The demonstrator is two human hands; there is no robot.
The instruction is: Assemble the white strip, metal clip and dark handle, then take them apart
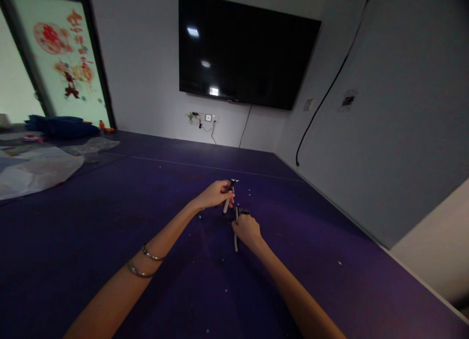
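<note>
My left hand (217, 194) is closed round a slim trimmer or razor (227, 202) with a pale handle, a black neck and a silvery T-shaped head pointing up. Just below and to the right of it, my right hand (248, 230) grips a slender pale, slightly curved handle (236, 242), which sticks out below the fist. A small dark piece (245, 212) shows at the top of the right hand; its kind is too small to tell. The two hands are close together, low over a purple surface (176, 280).
White specks lie scattered around the hands. Clear plastic sheeting (47, 170) and a blue cloth bundle (60, 126) lie at the far left. A large dark television (245, 51) hangs on the wall above sockets (208, 117). At right, a black cable (326, 92) hangs along the wall.
</note>
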